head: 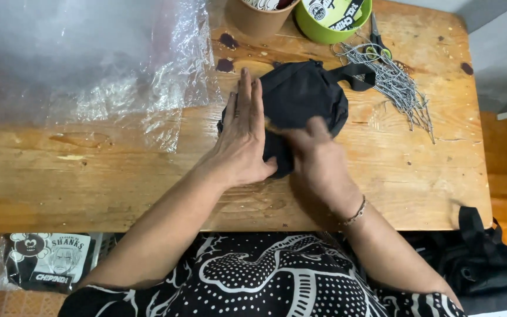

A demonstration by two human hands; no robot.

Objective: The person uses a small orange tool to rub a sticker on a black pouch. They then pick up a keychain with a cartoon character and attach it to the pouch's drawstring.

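Observation:
A small black fabric bag (303, 94) with a strap lies bunched in the middle of the wooden table (89, 170). My left hand (243, 138) lies flat with fingers straight, pressing on the bag's left edge. My right hand (318, 161), blurred by motion, rests on the bag's lower part, fingers on the fabric. A beaded bracelet circles my right wrist.
Clear plastic sheeting (83, 64) covers the table's far left. A brown cup (259, 17) and a green bowl (333, 23) stand at the back. Scissors (377, 41) and a pile of metal ball chains (394, 82) lie right of the bag. Black bags (488, 258) sit on the floor.

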